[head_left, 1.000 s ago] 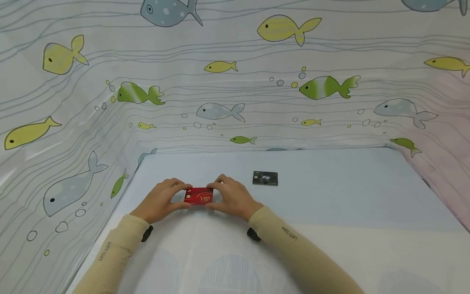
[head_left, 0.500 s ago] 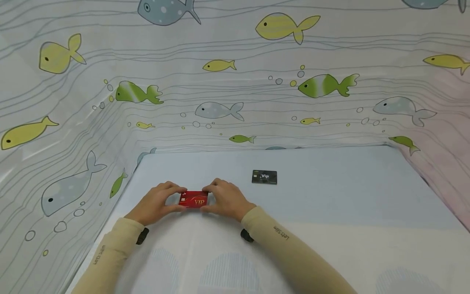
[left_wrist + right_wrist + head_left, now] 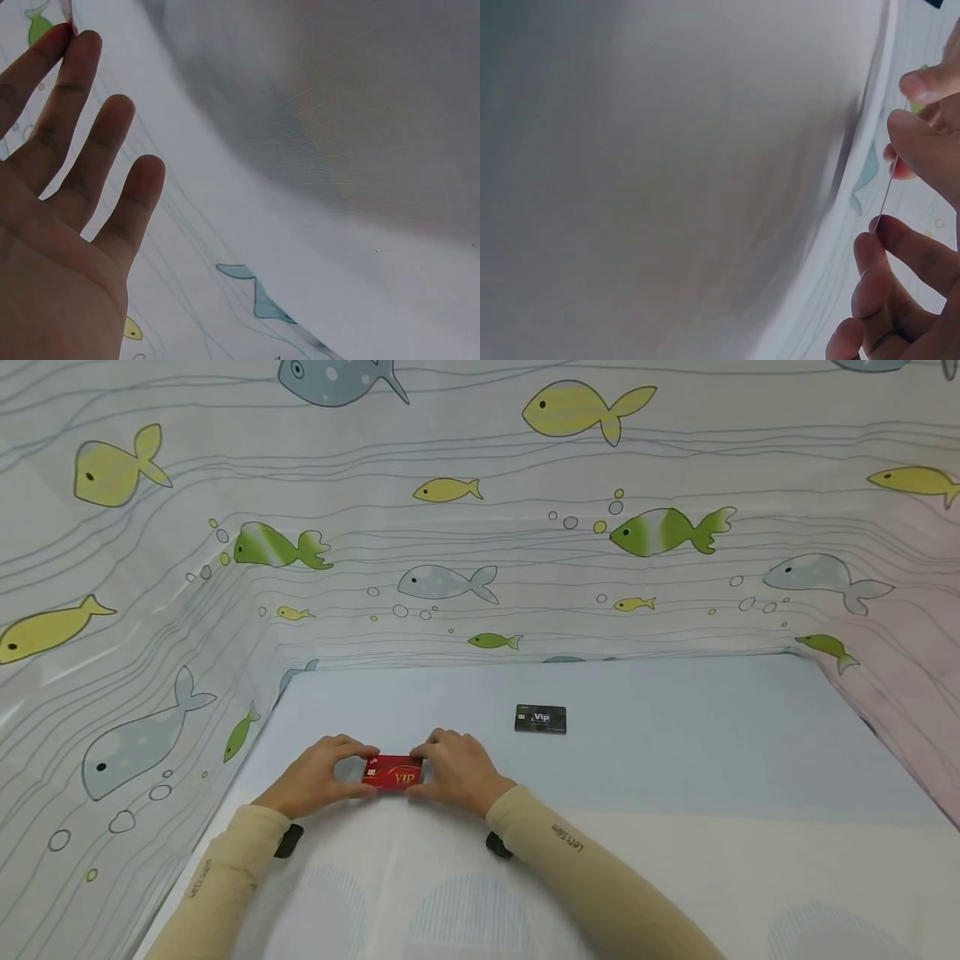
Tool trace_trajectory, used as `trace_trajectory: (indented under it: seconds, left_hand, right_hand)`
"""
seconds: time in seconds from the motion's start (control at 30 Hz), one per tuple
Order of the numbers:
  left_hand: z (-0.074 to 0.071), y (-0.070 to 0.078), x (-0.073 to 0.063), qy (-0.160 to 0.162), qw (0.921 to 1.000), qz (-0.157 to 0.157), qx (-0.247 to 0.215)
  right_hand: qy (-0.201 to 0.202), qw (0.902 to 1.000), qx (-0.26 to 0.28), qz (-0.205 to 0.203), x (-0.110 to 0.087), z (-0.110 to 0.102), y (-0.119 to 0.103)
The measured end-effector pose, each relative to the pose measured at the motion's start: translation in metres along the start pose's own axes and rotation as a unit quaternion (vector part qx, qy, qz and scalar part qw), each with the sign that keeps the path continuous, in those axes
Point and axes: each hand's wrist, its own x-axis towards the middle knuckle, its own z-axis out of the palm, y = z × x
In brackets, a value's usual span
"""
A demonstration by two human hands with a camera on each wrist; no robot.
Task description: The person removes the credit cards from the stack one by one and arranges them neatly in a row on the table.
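Head view: the left hand (image 3: 318, 777) and right hand (image 3: 457, 768) are both pinching the glossy red rectangular VIP card (image 3: 392, 772), fingers grasping opposite ends over the counter (image 3: 712, 735)'s left side. It's edging towards the near edge, widening its gap from the flat black Vip card (image 3: 540, 719) lying nearer the far edge: two-handed handling, apparently.

Left wrist: the lower fingers are spreading free.

Right wrist: the red card is showing edge-on.

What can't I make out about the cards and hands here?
Black card: its small print, too tiny in the head view.
Red card: its underside, turned away in the head view; the right wrist view shows the card edge-on.
Left hand: partly cut off by the left edge in the left wrist view.
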Motion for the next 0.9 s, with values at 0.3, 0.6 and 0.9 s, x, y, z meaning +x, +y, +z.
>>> trace_trajectory:
  seconds: [0.3,0.6,0.9]
  left_hand:
    - [0.0004,0.0007,-0.0001,-0.030,0.9993,-0.014,-0.015]
    - [0.0047,0.0003,0.0011,-0.034,0.9994,-0.008,-0.005]
    - [0.0078,-0.0010,0.0029,-0.041,0.9989,-0.018,0.018]
  right_hand:
    - [-0.024,0.9996,-0.011,0.007,0.0010,0.0018,-0.0036]
    - [-0.042,0.9989,-0.003,0.020,0.0013,0.0026,-0.0058]
    - [-0.048,0.9983,0.011,0.031,0.0004,0.0037,-0.0059]
